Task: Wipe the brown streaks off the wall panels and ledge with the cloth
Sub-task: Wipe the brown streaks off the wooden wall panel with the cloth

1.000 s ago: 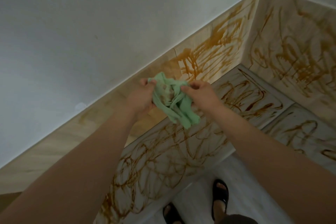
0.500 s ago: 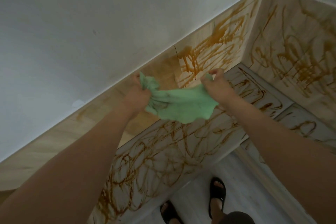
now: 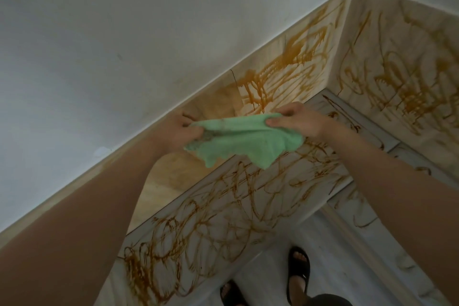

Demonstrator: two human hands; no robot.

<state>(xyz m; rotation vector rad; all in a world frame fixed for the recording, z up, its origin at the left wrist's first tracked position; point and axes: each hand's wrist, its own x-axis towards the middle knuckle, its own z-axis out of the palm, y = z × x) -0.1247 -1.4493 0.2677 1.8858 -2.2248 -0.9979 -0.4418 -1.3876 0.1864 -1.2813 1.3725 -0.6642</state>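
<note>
Cloth (image 3: 244,143), pale green, brown-smudged, stretched between both hands

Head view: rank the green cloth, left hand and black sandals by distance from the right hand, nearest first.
1. green cloth: pinched by the right hand itself, at the cloth's right end.
2. left hand: across the cloth, gripping its left end.
3. black sandals: down on the floor at the bottom of the frame, well below both hands.
</note>
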